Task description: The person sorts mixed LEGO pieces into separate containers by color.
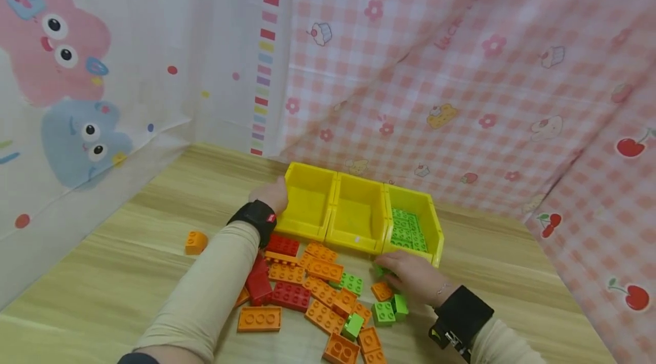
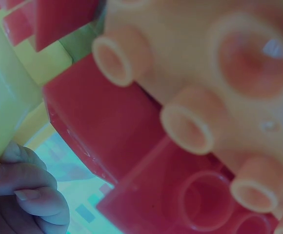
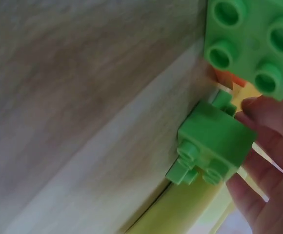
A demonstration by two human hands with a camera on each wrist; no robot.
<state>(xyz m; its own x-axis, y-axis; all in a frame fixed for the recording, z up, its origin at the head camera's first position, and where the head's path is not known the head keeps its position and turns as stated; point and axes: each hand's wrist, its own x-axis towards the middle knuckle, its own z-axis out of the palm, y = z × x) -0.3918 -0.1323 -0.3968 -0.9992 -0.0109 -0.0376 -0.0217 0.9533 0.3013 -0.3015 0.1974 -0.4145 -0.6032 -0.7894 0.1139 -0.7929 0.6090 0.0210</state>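
Both hands are seen low over the wooden table (image 1: 128,250), among scattered toy bricks. The right hand (image 1: 415,278) is laid knuckles-up just in front of the rightmost of three joined yellow bins (image 1: 359,213). A small green brick (image 3: 214,144) is pinched between its thumb and fingertips (image 3: 271,114), as the right wrist view shows; the brick is held close against the yellow front lip of that bin, with its studs turned toward the table. Beyond the hand, inside that rightmost bin, a layer of green bricks (image 1: 406,230) is seen. Another green brick (image 3: 251,41) lies just beside the held one, and two more green bricks (image 1: 389,310) lie at the wrist side of the hand.

The left hand (image 1: 271,193) is placed at the outer left wall of the leftmost bin, and its fingers (image 2: 29,187) are curled against the yellow plastic; whether the wall is truly gripped cannot be told. Under and beside the left forearm a heap of red bricks (image 1: 279,290) and orange bricks (image 1: 320,273) is spread, reaching toward the right hand. One orange brick (image 1: 196,241) lies alone, well apart to the left of the left wrist. Black wrist straps (image 1: 254,219) are worn on both arms. Patterned cloth (image 1: 461,68) is hung behind the bins, past both hands.
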